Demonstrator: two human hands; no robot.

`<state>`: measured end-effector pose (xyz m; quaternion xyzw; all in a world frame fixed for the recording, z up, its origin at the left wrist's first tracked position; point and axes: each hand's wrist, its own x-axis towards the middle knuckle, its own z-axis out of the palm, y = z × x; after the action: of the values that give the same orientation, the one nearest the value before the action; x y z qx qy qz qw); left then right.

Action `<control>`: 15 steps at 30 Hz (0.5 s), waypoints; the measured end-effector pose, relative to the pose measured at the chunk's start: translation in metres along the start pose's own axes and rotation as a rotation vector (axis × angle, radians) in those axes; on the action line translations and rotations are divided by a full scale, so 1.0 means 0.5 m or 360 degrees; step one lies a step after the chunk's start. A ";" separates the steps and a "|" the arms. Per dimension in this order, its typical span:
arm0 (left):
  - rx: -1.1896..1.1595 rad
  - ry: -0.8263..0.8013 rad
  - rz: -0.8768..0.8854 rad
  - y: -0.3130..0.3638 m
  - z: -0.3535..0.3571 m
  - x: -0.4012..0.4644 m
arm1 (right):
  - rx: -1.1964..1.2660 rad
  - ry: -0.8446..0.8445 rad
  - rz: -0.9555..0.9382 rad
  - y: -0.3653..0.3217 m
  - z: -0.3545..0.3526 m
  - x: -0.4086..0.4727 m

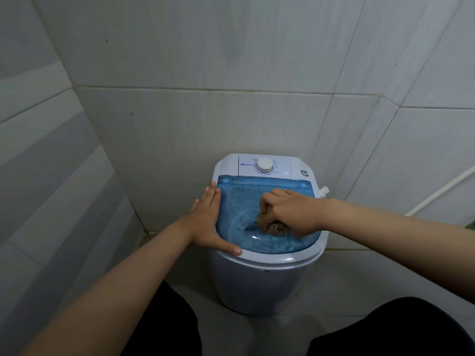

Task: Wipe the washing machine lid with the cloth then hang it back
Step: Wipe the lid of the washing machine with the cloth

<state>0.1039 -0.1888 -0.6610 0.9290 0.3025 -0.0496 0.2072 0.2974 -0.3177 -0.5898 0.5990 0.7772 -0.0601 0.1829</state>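
Note:
A small white washing machine stands against the tiled wall. Its see-through blue lid is down, with water drops on the far left part. My right hand is closed around a bunched brownish cloth and presses it onto the middle of the lid. Most of the cloth is hidden under that hand. My left hand lies flat with fingers spread on the machine's left rim, thumb along the front edge.
A white control panel with a round dial sits behind the lid. Tiled walls close in on the left and behind. A white hose runs along the right wall. My dark-clothed knees frame the machine below.

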 end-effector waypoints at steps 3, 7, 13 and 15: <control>0.0002 -0.0001 -0.0004 0.001 0.000 -0.001 | 0.0018 -0.0074 0.0052 0.001 -0.006 -0.006; 0.0006 -0.0007 0.0000 0.002 -0.001 -0.002 | 0.0009 -0.0157 0.0085 0.007 -0.013 -0.008; -0.0007 -0.0008 -0.0004 0.000 -0.003 0.000 | -0.0247 -0.0422 0.0136 -0.003 -0.066 0.006; -0.0011 -0.0002 0.0002 -0.001 -0.002 0.000 | -0.0219 -0.0480 0.0200 0.008 -0.088 0.009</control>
<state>0.1035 -0.1880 -0.6600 0.9285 0.3018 -0.0489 0.2107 0.2911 -0.2985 -0.5502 0.6167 0.7043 -0.0843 0.3414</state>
